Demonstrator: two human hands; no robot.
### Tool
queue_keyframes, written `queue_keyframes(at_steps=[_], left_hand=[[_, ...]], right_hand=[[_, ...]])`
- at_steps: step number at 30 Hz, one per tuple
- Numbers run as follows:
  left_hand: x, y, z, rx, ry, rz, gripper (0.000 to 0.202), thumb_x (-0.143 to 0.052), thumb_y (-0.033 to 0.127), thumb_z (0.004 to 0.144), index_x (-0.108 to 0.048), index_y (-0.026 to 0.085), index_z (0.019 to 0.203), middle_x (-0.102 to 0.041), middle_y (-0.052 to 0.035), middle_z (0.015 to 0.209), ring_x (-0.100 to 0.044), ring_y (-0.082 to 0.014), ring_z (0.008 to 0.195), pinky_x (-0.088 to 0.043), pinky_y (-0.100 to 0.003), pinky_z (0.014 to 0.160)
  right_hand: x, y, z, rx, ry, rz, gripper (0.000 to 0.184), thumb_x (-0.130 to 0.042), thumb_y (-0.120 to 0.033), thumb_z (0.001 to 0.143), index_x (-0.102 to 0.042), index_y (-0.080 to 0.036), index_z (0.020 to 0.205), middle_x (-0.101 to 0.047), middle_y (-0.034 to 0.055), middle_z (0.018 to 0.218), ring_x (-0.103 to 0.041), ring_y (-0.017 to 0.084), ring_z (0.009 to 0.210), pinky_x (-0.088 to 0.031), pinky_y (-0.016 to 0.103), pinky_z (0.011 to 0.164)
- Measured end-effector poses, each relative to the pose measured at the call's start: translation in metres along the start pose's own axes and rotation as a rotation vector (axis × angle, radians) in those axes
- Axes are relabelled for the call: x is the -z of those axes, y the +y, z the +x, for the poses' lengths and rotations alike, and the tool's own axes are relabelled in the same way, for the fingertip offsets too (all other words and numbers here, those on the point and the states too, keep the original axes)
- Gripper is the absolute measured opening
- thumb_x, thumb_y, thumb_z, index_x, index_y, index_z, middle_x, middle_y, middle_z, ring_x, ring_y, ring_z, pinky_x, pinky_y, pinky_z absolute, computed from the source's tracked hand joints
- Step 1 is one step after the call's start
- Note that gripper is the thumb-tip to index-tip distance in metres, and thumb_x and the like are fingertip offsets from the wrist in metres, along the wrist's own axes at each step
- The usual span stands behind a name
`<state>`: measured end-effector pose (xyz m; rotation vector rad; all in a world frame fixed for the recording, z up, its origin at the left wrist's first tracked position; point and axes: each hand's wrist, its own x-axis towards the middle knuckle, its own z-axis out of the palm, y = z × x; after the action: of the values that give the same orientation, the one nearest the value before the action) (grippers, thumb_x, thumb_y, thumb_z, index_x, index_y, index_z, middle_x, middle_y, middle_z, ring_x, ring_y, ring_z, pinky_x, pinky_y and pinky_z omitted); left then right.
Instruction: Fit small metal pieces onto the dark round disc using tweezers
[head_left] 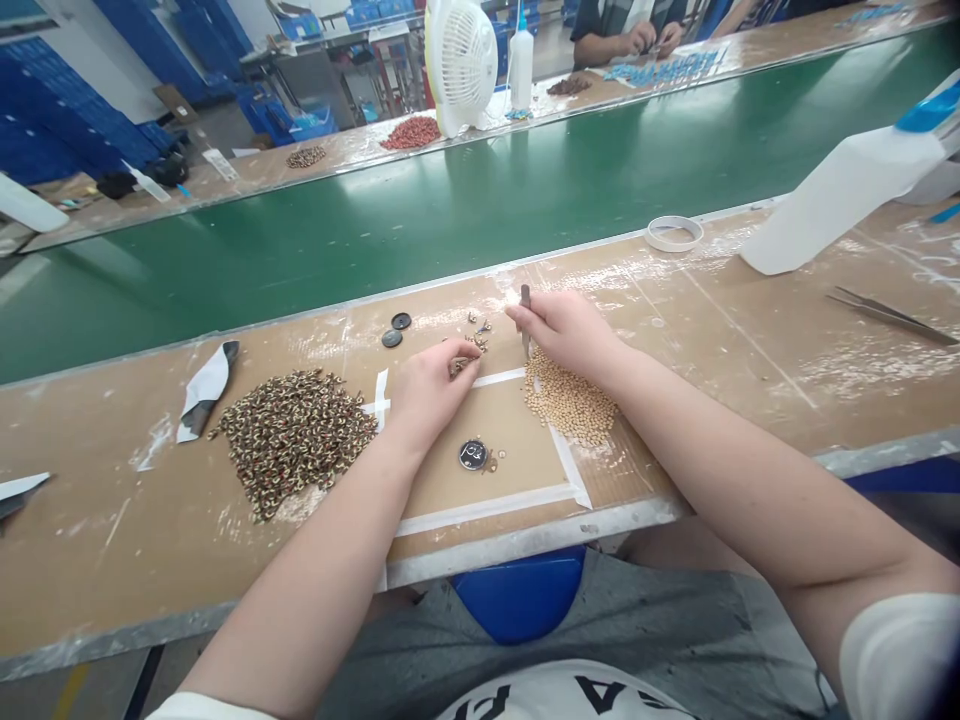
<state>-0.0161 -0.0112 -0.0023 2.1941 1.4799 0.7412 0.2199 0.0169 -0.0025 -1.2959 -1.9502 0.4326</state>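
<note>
My left hand (431,385) rests on the brown worktop (712,330) with its fingers pinched on a small brown patterned piece (459,365). My right hand (566,330) grips a slim grey tool (525,318) held upright, its tip touching the bench at the edge of a heap of tan beads (570,402). A large pile of brown patterned pieces (292,435) lies left of my left hand. A few finished small pieces (478,330) sit between my hands. White tape (487,508) marks out a square on the bench, with a round dark disc (473,454) inside it.
Two dark buttons (396,330) lie beyond my left hand. A tape roll (674,233), a white bottle (840,195) and tweezers (889,315) are to the right. A green conveyor belt (450,210) runs behind. A fan (460,62), bottle (520,68) and another person's hands (649,38) are across.
</note>
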Motion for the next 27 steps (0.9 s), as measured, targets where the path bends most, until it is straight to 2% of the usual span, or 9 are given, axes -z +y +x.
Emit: queue_keyframes(at_steps=[3, 7, 11, 13, 15, 17, 19, 27], left_hand=[[0.000, -0.003, 0.000, -0.005, -0.004, 0.078, 0.014, -0.070, 0.036, 0.092, -0.078, 0.027, 0.099, -0.074, -0.0043, 0.108, -0.062, -0.0179, 0.078, -0.046, -0.033, 0.073], [0.000, -0.001, 0.000, 0.022, 0.040, 0.076, 0.024, -0.071, 0.037, 0.092, -0.077, 0.028, 0.113, -0.069, -0.0052, 0.117, -0.062, -0.0171, 0.080, -0.046, -0.033, 0.073], [0.001, 0.004, -0.001, 0.014, 0.116, -0.141, 0.022, -0.066, 0.039, 0.095, -0.077, 0.024, 0.108, -0.071, -0.0056, 0.109, -0.058, -0.0145, 0.076, -0.047, -0.031, 0.072], [0.000, 0.006, -0.001, 0.069, 0.050, -0.350, 0.027, -0.063, 0.044, 0.097, -0.077, 0.022, 0.104, -0.072, -0.0053, 0.101, -0.054, -0.0124, 0.070, -0.045, -0.028, 0.066], [-0.003, 0.007, -0.001, 0.165, -0.093, -0.593, 0.033, -0.061, 0.049, 0.098, -0.076, 0.021, 0.104, -0.072, -0.0050, 0.097, -0.046, -0.0089, 0.060, -0.038, -0.024, 0.056], [-0.005, 0.007, -0.001, 0.254, -0.230, -0.819, 0.035, -0.061, 0.052, 0.098, -0.075, 0.020, 0.105, -0.070, -0.0047, 0.096, -0.036, -0.0052, 0.051, -0.027, -0.023, 0.048], [-0.007, 0.008, -0.001, 0.304, -0.300, -0.976, 0.035, -0.063, 0.052, 0.096, -0.074, 0.019, 0.102, -0.068, -0.0042, 0.093, -0.030, -0.0030, 0.048, -0.020, -0.022, 0.045], [-0.007, 0.007, -0.001, 0.343, -0.399, -1.131, 0.036, -0.071, 0.049, 0.092, -0.070, 0.013, 0.090, -0.056, 0.0014, 0.070, -0.029, -0.0015, 0.046, -0.017, -0.020, 0.046]], right_hand=[[0.000, -0.003, 0.000, 0.017, -0.029, -0.033, 0.047, -0.049, -0.049, 0.105, -0.057, -0.021, 0.069, -0.056, 0.0010, 0.061, -0.047, 0.015, 0.057, -0.028, 0.032, 0.059], [0.001, -0.006, -0.001, 0.011, -0.062, -0.032, 0.047, -0.048, -0.049, 0.106, -0.056, -0.020, 0.070, -0.059, 0.0018, 0.063, -0.050, 0.015, 0.059, -0.031, 0.031, 0.060], [0.002, -0.012, -0.004, 0.056, 0.087, 0.186, 0.048, -0.049, -0.052, 0.106, -0.061, -0.019, 0.073, -0.058, 0.0001, 0.063, -0.053, 0.013, 0.059, -0.037, 0.030, 0.060], [0.001, -0.016, -0.007, 0.062, 0.171, 0.372, 0.048, -0.048, -0.054, 0.106, -0.064, -0.020, 0.077, -0.056, -0.0019, 0.060, -0.052, 0.011, 0.054, -0.039, 0.028, 0.057], [-0.001, -0.020, -0.009, 0.074, 0.207, 0.514, 0.047, -0.048, -0.053, 0.106, -0.067, -0.020, 0.080, -0.053, -0.0033, 0.057, -0.049, 0.009, 0.049, -0.039, 0.027, 0.052], [-0.002, -0.022, -0.012, 0.108, 0.219, 0.585, 0.044, -0.050, -0.051, 0.106, -0.068, -0.020, 0.081, -0.053, -0.0033, 0.057, -0.050, 0.009, 0.048, -0.039, 0.027, 0.050], [-0.004, -0.023, -0.013, 0.134, 0.224, 0.609, 0.042, -0.051, -0.049, 0.107, -0.069, -0.020, 0.082, -0.054, -0.0028, 0.058, -0.051, 0.009, 0.050, -0.040, 0.026, 0.050], [-0.005, -0.028, -0.015, 0.189, 0.183, 0.600, 0.044, -0.051, -0.049, 0.107, -0.070, -0.019, 0.081, -0.055, -0.0018, 0.060, -0.052, 0.008, 0.052, -0.041, 0.025, 0.051]])
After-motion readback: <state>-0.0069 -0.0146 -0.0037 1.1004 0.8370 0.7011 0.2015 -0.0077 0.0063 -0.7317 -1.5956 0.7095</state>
